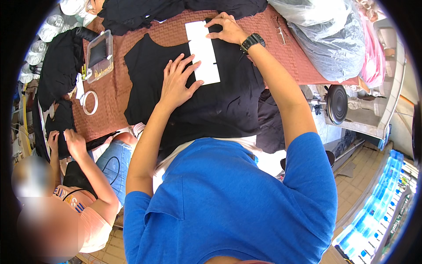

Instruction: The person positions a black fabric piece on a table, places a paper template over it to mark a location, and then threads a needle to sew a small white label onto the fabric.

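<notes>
A black garment piece with a curved neckline edge lies spread on the table in front of me. On top of it rests a long white card strip with small dark slits or marks along its edges. My left hand lies with fingers spread, their tips touching the strip's left edge and the cloth. At the strip's far end is my right hand, thumb and forefinger apart, their tips on its right edge. A black watch is on my right wrist.
A brown textured cloth covers the table. Left are a clear plastic box and a white ring. Black cloth lies at the back, beside a large filled plastic bag. A co-worker handles black fabric at lower left.
</notes>
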Demonstrator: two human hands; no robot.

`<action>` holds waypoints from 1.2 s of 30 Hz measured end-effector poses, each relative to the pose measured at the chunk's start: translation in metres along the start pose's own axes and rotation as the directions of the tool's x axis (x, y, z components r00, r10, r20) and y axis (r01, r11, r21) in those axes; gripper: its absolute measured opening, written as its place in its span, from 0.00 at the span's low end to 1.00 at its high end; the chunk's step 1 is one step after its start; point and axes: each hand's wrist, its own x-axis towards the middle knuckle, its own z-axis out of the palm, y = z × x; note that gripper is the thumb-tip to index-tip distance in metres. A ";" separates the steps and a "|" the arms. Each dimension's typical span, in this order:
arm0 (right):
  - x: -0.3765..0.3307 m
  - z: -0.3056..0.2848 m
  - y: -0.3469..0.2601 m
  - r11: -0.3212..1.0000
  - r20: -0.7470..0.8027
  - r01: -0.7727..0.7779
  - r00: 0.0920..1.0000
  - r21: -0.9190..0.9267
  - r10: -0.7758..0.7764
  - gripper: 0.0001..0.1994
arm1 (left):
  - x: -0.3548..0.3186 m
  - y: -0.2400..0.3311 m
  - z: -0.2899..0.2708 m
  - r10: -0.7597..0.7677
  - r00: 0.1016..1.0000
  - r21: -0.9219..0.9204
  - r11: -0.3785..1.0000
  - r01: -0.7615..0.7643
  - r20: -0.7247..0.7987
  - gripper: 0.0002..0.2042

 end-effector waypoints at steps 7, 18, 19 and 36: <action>0.001 0.000 -0.004 1.000 0.014 -0.027 1.000 0.009 0.027 0.23 | 0.003 0.002 0.010 0.024 0.998 0.062 0.998 -0.020 -0.060 0.25; 0.004 -0.014 -0.004 0.971 0.132 -0.169 0.980 0.169 0.148 0.24 | 0.003 0.004 0.009 0.010 0.997 0.057 0.998 -0.005 -0.075 0.25; 0.007 -0.019 -0.010 0.968 0.138 -0.201 0.974 0.148 0.181 0.23 | 0.002 0.004 0.010 0.006 0.997 0.045 0.999 -0.003 -0.078 0.25; 0.184 0.159 -0.327 0.786 0.124 0.617 0.782 -0.025 -0.610 0.08 | 0.001 -0.017 0.042 0.092 0.968 0.007 0.996 -0.093 -0.233 0.24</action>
